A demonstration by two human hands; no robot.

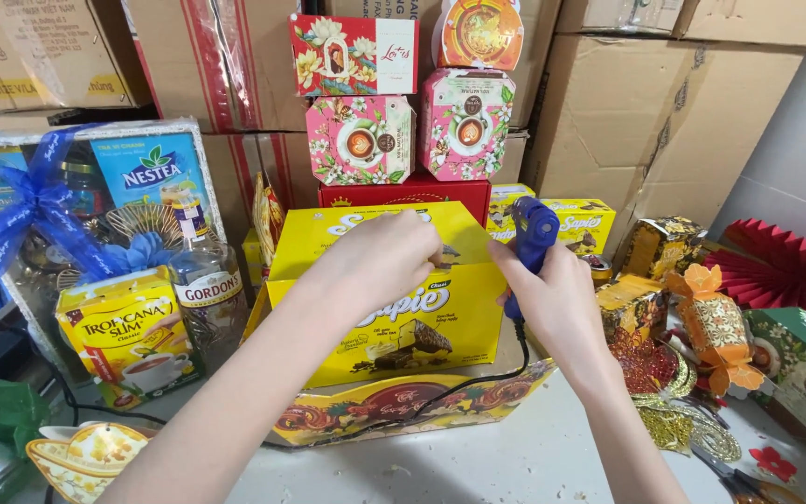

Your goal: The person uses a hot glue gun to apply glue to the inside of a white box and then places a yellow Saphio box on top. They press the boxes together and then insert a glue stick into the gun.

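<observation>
My left hand [380, 252] has its fingers curled down onto the top edge of the yellow snack box [394, 299], which stands on a flat decorated box [403, 406] on the tabletop [515, 462]. My right hand [552, 299] is wrapped around a blue glue gun [532, 233], nozzle right at that same edge. Wrapped gift basket [95, 243] off to the left.

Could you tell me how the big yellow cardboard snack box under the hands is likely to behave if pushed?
The big yellow cardboard snack box stands upright on another flat box, so it may tip backwards. The thin card probably flexes. The left hand on its top edge likely steadies it.
</observation>
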